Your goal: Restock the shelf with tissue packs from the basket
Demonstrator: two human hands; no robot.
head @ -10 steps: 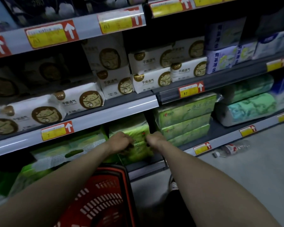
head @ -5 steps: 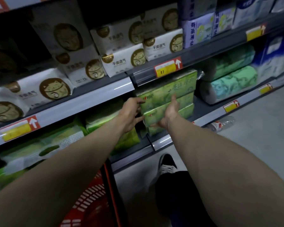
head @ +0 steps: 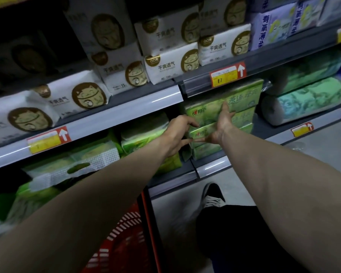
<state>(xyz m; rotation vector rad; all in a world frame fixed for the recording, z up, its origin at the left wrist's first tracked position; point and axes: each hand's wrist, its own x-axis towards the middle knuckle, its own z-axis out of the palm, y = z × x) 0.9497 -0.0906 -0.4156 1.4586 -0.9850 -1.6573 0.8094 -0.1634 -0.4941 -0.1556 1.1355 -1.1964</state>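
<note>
Three green tissue packs (head: pixel 242 99) lie stacked on the lower shelf (head: pixel 211 168), under a red and yellow price tag. My left hand (head: pixel 175 134) curls its fingers round the left end of the middle pack (head: pixel 201 133), thumb on top. My right hand (head: pixel 220 125) lies flat against the front of the stack, fingers spread upward onto the top pack. The red basket (head: pixel 124 239) sits low between my forearms, its contents hidden.
More green packs (head: pixel 142 138) fill the lower shelf to the left. White packs with a cat logo (head: pixel 165 66) fill the shelf above. Green paper rolls (head: pixel 307 101) lie to the right. My black shoe (head: pixel 213 198) stands on the floor below.
Both hands left the green pack on the left part of the lower shelf and moved right onto the stack of three. The view has closed in on the shelf.
</note>
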